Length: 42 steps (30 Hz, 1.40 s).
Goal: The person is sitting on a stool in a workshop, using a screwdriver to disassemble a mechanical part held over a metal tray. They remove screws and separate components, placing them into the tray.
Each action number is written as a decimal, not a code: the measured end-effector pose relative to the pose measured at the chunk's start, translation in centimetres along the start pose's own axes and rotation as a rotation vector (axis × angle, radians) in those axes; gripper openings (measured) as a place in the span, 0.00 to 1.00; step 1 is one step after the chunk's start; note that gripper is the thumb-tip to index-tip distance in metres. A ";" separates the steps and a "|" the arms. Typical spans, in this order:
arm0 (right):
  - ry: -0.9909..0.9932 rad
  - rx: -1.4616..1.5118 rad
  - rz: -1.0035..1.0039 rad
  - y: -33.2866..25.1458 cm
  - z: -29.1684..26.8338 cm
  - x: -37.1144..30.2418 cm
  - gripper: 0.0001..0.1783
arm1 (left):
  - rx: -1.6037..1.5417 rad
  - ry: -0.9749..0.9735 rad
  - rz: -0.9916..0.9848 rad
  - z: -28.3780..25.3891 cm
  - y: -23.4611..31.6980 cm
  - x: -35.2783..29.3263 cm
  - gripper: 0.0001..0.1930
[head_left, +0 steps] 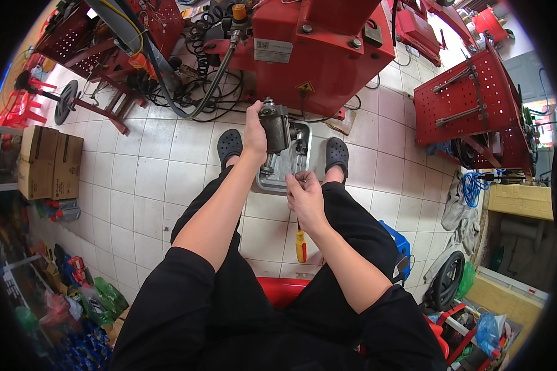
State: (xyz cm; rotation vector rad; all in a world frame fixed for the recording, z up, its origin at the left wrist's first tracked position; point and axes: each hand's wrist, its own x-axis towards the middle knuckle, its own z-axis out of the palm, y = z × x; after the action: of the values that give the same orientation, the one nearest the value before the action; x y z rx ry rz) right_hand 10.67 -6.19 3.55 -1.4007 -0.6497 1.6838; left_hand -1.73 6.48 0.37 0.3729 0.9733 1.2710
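We sit on a red seat (283, 289) over a tiled floor (148, 179), legs apart, black clogs (229, 146) on either side of a shallow metal tray (303, 139) that lies on the floor between the feet.

Our left hand (254, 131) is raised above the tray and is clenched around a grey metal mechanical part (274, 127), holding it upright; the thumb and fingers wrap its left side, and a small fitting juts from its top. The part hangs just over the tray, in front of the big red machine (319, 46).

Our right hand (304, 196) sits lower and nearer to us, just below the part. Its fingers are pinched around the lower end of a thin metal rod (291, 148), which rises from the fingertips and runs alongside the right face of the part. We cannot tell whether the rod's tip enters the part or only rests against it.

A screwdriver with a yellow and orange handle (301, 246) lies on the floor below the right wrist, well apart from both hands. Cardboard boxes (49, 162) stand at the left, and a red perforated panel (470, 102) stands at the right.
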 end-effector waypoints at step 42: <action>-0.010 0.095 0.056 -0.4 0.1 0.3 0.12 | 0.078 -0.019 0.069 -1.8 -2.2 1.9 0.24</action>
State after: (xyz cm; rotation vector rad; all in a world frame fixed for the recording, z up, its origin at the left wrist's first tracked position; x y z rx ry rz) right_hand 10.65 -5.67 3.74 -1.3554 -0.5338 1.7439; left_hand -1.78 7.08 -3.01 0.4820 1.0038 1.2917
